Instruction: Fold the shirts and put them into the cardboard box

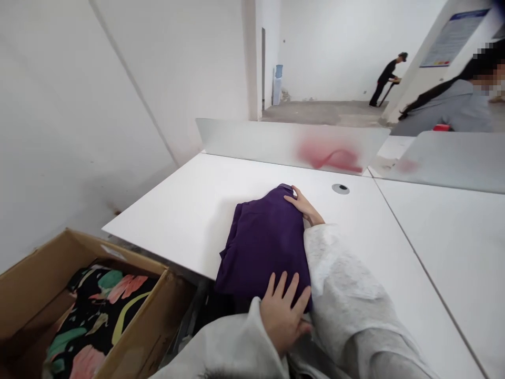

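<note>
Through the head camera I see the folded purple cloth (264, 242) on the white table (169, 210), right of the cardboard box (153, 321), its long axis running away from me. Both hands touch it. My left hand (282, 316), nearer the box, lies palm-down at the near end, fingers spread, gripping nothing. My right hand (303, 208), farther from the box, bends at the far corner; whether it pinches, I cannot tell.

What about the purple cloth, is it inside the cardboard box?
No, the purple cloth lies on the white table, outside the cardboard box.
</note>
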